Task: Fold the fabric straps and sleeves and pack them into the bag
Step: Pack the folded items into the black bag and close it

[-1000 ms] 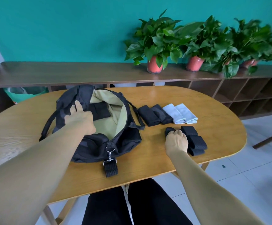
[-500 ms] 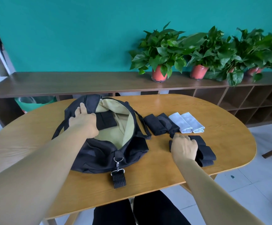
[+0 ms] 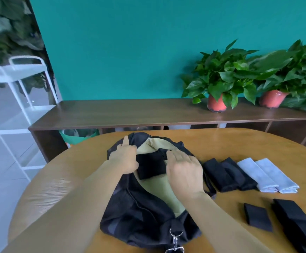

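Nearest to me, below both wrists, a metal clip [image 3: 175,240] is hanging off the end of the bag [image 3: 139,216], which is lying open on the wooden table [image 3: 72,179] with its tan lining showing. Off to the right of the right wrist, a small black folded square [image 3: 258,219] and a thick black strap [image 3: 294,221] are lying well apart from either hand. The right hand [image 3: 184,172] is reaching into the bag's mouth, fingers stretched almost straight and pressing on a folded black piece [image 3: 151,167] inside; what is under the palm I cannot tell. The left hand [image 3: 125,157] is gripping the bag's rim just left of that piece, forefinger lying straight up along the black cloth and the other fingers curling at the edge. Just right of the right hand, two folded black sleeves [image 3: 221,175] are sitting side by side, with two white sleeves [image 3: 265,175] touching them further right. Beyond the hands, a dark wooden shelf [image 3: 130,110] is running along the teal wall, carrying potted plants [image 3: 219,79], and a white rack [image 3: 20,73] is standing far left.
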